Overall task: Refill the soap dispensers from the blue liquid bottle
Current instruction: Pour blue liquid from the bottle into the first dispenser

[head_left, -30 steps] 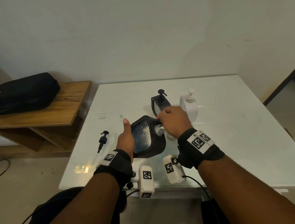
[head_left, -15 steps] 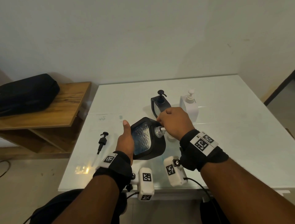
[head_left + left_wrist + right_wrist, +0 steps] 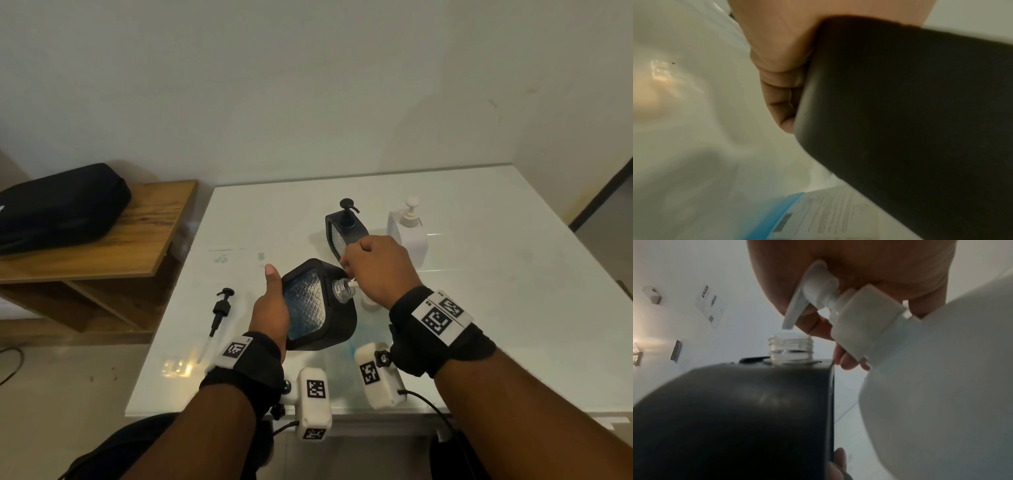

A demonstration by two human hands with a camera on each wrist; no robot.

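Near table's front edge [image 3: 239, 409], left grip [image 3: 270, 308] clasping tilted dispenser [image 3: 320, 308], right grip [image 3: 376, 270] clutching pump bottle [image 3: 937, 369].

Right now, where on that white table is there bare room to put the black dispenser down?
The white table lies bare on the right, past the white pump bottle, and along the far edge behind the upright black dispenser. A smaller patch lies beyond the loose black pump. The near middle, around both hands, is crowded.

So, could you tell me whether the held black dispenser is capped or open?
Open: the black dispenser's clear threaded neck is bare, its black pump lying on the table.
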